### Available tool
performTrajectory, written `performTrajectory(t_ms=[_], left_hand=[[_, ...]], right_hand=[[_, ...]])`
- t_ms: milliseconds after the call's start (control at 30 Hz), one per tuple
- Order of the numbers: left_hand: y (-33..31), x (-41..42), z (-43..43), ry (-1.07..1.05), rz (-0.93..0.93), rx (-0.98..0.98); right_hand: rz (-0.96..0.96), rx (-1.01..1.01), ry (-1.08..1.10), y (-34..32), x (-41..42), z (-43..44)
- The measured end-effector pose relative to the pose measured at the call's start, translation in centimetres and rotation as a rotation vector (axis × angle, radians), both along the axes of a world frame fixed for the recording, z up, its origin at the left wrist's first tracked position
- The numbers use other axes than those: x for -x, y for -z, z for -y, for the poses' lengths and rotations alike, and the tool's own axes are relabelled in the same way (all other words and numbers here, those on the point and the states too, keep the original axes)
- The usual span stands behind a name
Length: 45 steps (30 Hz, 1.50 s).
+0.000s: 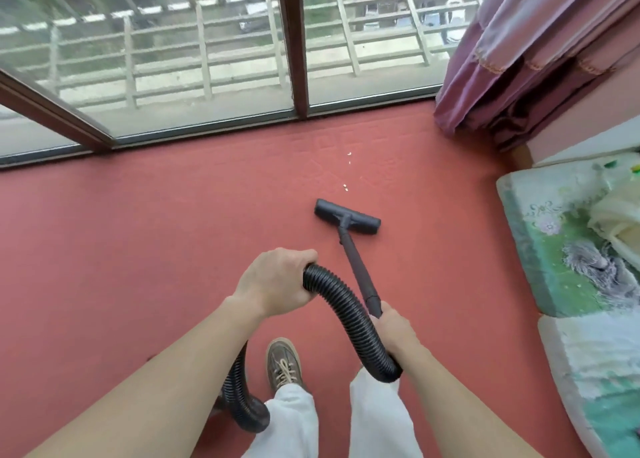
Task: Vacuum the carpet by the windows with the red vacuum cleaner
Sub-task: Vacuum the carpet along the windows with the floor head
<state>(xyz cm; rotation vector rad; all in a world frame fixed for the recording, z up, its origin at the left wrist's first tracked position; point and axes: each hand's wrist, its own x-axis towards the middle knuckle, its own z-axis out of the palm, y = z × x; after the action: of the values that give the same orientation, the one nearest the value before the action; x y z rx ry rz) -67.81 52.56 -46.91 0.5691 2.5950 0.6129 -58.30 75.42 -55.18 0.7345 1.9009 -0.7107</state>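
Red carpet (138, 250) runs up to the windows (173, 59). The left hand (273, 284) grips the black hose (346, 312); the right hand (394, 329) grips the wand (358, 270). The nozzle (347, 216) lies on the carpet near white crumbs (346, 187).

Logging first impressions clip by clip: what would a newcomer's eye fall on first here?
The black floor nozzle rests mid-frame on the red carpet, with a few white crumbs just ahead of it toward the windows. In the foreground the left hand grips a ribbed black hose that loops across toward the right hand, which holds the wand.
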Motion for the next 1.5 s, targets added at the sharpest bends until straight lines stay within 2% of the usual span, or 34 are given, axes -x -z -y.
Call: performTrajectory(t_ms=[100,233,333,433,567,667,867,967,1233,1400,1500], left_hand=[[-0.3,1.7,-1.0,-0.034,-0.020,-0.026],[-1.8,4.0,-4.8,0.088,-0.112,-0.081],[-2.9,7.0,-6.6,0.119,-0.158,-0.086],[-2.9,9.4,-6.2,0.033,-0.232,-0.062],[-2.4,9.8,-5.3,-0.121,-0.238,-0.060],[-1.6,9.4,-5.4,-0.131,-0.200,-0.055],[-0.8,7.7,-6.5,0.076,-0.081,-0.059],[-0.4,7.2,-6.4,0.105,-0.049,-0.055],[-1.0,9.0,-4.2,-0.220,-0.169,-0.058],[-1.4,8.7,-2.9,-0.231,-0.263,-0.040],[-1.3,8.1,-2.0,-0.261,-0.278,-0.073]], right_hand=[[0.017,0.026,-0.025,-1.4,0.8,-1.6],[0.088,0.115,-0.124,-4.2,1.6,-5.1],[0.037,0.061,-0.219,-2.4,5.4,-6.8],[-0.028,-0.001,-0.230,0.4,12.1,-7.4],[-0.057,-0.111,-0.236,2.1,19.3,-8.0],[-0.052,-0.113,-0.275,1.8,18.1,-8.3],[0.006,0.052,-0.268,-0.6,8.4,-8.4],[0.015,0.048,-0.281,-1.0,7.7,-8.5],[-0.110,-0.117,-0.302,3.6,20.2,-6.7],[-0.131,-0.230,-0.338,5.2,24.2,-5.4],[-0.119,-0.194,-0.341,4.9,23.6,-4.0]])
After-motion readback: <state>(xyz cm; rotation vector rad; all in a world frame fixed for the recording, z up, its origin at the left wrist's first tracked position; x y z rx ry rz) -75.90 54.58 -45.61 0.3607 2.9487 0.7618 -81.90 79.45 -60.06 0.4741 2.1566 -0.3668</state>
